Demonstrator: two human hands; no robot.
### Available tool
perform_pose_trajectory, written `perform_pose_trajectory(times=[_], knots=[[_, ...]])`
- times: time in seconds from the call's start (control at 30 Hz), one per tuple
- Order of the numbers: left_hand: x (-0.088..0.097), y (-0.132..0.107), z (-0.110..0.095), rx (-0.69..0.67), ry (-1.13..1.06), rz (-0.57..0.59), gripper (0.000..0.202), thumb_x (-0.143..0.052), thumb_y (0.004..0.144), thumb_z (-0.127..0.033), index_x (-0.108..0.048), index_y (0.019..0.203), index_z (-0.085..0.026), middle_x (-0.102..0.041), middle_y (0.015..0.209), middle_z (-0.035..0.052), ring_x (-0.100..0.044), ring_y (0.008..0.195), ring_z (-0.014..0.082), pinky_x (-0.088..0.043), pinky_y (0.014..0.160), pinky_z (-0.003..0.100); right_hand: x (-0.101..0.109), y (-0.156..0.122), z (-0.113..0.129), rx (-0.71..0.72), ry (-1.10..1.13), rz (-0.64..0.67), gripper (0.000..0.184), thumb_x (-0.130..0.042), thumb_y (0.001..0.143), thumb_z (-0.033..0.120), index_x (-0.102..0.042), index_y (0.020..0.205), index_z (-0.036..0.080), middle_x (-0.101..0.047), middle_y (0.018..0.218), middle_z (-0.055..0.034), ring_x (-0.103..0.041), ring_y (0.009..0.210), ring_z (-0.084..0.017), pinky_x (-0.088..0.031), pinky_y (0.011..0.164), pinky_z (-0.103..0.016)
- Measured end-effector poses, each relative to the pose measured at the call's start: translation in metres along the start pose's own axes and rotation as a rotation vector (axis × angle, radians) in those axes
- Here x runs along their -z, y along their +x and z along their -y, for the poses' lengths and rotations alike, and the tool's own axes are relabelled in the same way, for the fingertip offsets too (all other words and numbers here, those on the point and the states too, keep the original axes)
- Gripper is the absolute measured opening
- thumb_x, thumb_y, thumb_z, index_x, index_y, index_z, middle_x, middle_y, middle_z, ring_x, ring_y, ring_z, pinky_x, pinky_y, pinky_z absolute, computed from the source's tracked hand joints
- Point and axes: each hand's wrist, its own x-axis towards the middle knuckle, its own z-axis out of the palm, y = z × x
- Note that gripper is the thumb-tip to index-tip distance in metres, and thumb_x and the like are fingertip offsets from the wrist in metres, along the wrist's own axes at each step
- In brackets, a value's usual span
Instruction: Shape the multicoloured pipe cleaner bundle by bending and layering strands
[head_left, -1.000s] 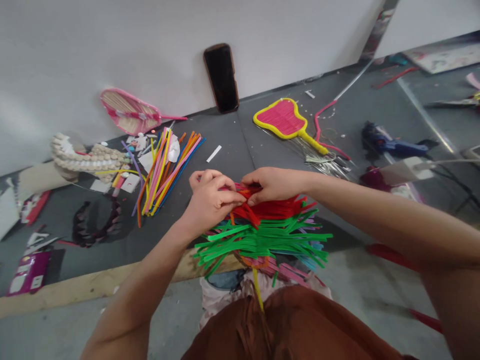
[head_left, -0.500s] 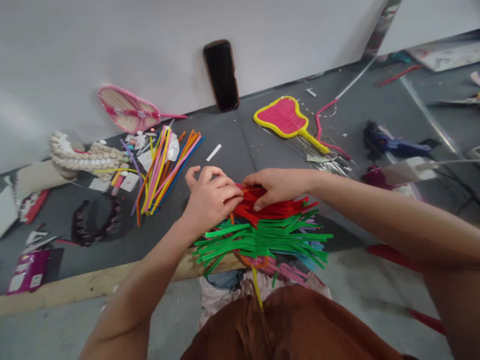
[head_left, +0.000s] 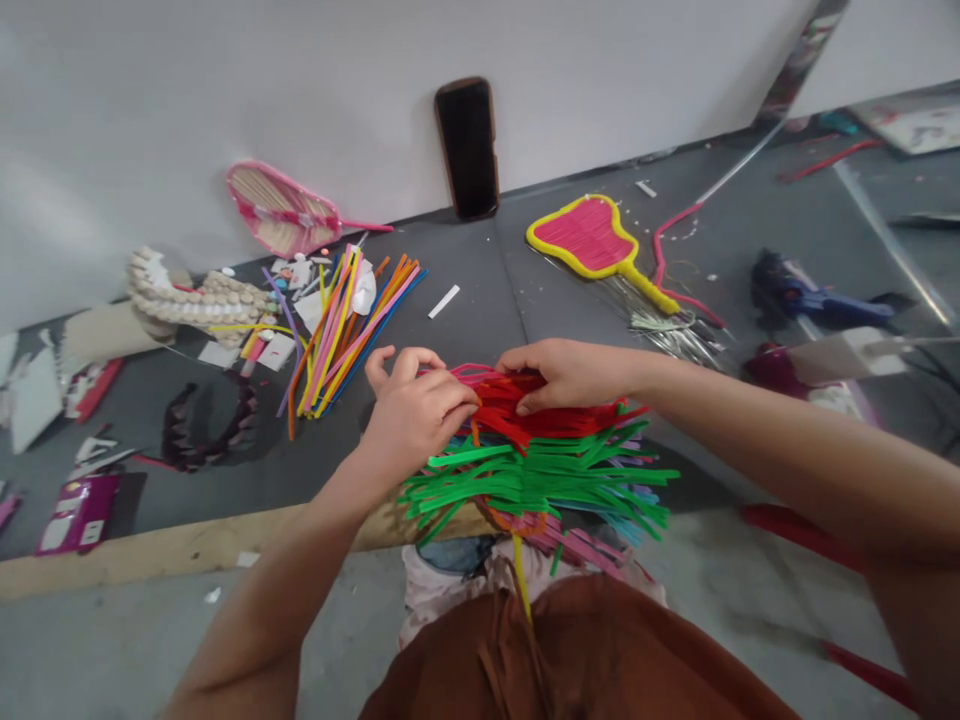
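Bundle of red and green fuzzy strips point(head_left: 536, 470), over the front edge of the bench point(head_left: 480, 300). The left hand point(head_left: 416, 410) pinches an orange strip point(head_left: 475, 432); the right hand point(head_left: 574, 370) curves over the bundle's red part, thumb and fingers parted, its grip unclear. Beyond: loose coloured strips point(head_left: 341, 340), a yellow-rimmed fan point(head_left: 585, 238) and, at the rear edge, a phone point(head_left: 469, 150).

Dim, flat light in here; paler patch on white wall point(head_left: 322, 80), far left. Soft shadow beside purple box point(head_left: 79, 512). Green pipe cleaners point(head_left: 544, 475) vivid, strands softish. Blue tool point(head_left: 825, 298) looks blurred; right forearm point(head_left: 772, 430) stretched wide toward the edge.
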Motion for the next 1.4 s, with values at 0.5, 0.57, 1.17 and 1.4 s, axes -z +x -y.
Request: perform_pose_trajectory(times=[0.5,0.57,1.17,1.4], knots=[[-0.024,0.006,0.002,-0.109,0.115,-0.181,0.022,-0.053,0.095,-0.03,-0.07,0.081,-0.027,-0.075,0.077,-0.0012,-0.06,0.097,0.024,-0.019,0.104,0.056,0.001,0.001,-0.003,0.012,-0.047,0.009,0.017,-0.064,0.077,0.027,-0.055,0.09,0.02,-0.059,0.08,0.0028,-0.051,0.073,-0.015,-0.035,0.066,-0.025],[-0.026,0.007,0.002,-0.1,0.11,-0.176,0.021,-0.054,0.094,-0.03,-0.069,0.08,-0.027,-0.075,0.076,-0.0011,-0.06,0.097,0.024,-0.019,0.104,0.056,0.002,0.001,-0.003,0.015,-0.047,0.03,0.021,-0.066,0.078,0.03,-0.057,0.093,0.02,-0.063,0.084,0.001,-0.053,0.076,-0.016,-0.036,0.066,-0.025],[-0.037,-0.025,0.021,-0.269,0.171,-0.063,0.044,-0.035,0.105,-0.041,-0.046,0.144,-0.026,-0.058,0.143,0.008,-0.041,0.142,0.0285,0.005,0.117,0.064,-0.003,0.007,-0.011,-0.032,-0.027,0.035,0.032,-0.065,0.078,0.026,-0.061,0.108,0.018,-0.071,0.102,-0.0037,-0.064,0.088,-0.02,-0.044,0.074,-0.028],[-0.049,-0.016,0.021,-0.392,0.157,0.073,0.056,-0.026,0.103,-0.054,-0.045,0.145,-0.023,-0.054,0.147,0.0074,-0.038,0.144,0.0307,0.024,0.111,0.068,-0.003,0.005,-0.019,-0.01,-0.112,-0.004,0.049,-0.07,0.079,0.032,-0.059,0.124,0.017,-0.07,0.119,-0.0079,-0.065,0.103,-0.022,-0.049,0.085,-0.031]])
